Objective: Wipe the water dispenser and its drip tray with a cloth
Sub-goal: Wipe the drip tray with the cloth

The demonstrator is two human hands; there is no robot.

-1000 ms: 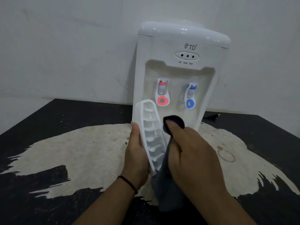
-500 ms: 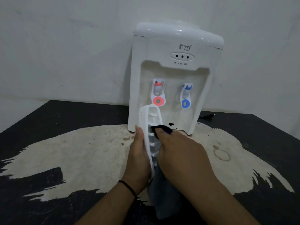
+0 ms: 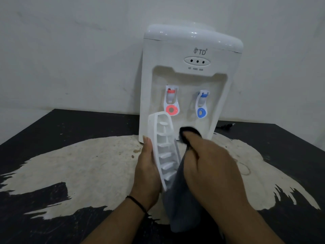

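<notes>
Between the two hands, in the head view, the white drip tray stands on edge, its slatted face turned toward the right hand. The left hand is closed around the tray's outer rim from the left, fingers behind it and thumb up along the edge; a thin black band circles that wrist. The right hand is curled shut on a dark grey cloth, which bunches over its fingertips beside the tray's upper slats and hangs down below the palm. Whether the bunched cloth actually touches the slats is hard to tell in the dim light. Just beyond both hands stands the white water dispenser, with a red tap and a blue tap, on a black table with a worn pale patch under the hands.
</notes>
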